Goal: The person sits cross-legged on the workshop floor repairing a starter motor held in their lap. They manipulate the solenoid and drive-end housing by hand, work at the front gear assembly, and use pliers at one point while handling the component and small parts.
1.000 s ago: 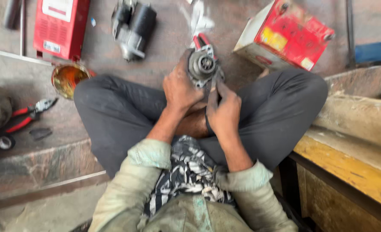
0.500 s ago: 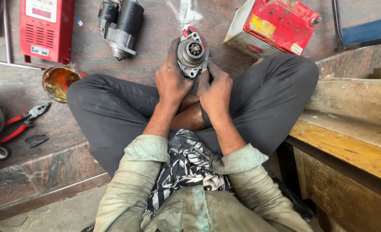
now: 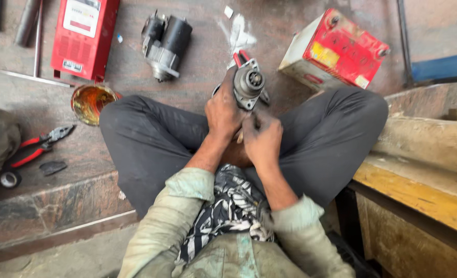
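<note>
We are seated cross-legged on the floor (image 3: 43, 103), and the workpiece, a small grey starter motor (image 3: 248, 85) with its round nose facing up, is held above our crossed legs, clear of the floor. Our left hand (image 3: 223, 110) is clenched around the motor's left side and supports it. Our right hand (image 3: 262, 136) sits just below and to the right of the motor, fingers curled in a closed grip with the fingertips touching its lower edge; whether a small part is pinched there we cannot tell.

Surrounding items on the floor:
- A second, darker starter motor (image 3: 166, 44) lies beyond our left knee, well apart from the hands.
- A red box-shaped unit (image 3: 84, 36) lies toward the far left corner.
- A round tin of amber liquid (image 3: 90, 103) stands just beside our left knee.
- Red-handled pliers (image 3: 38, 146) lie near the left edge.
- A red battery (image 3: 336, 49) rests tilted beyond our right knee.
</note>
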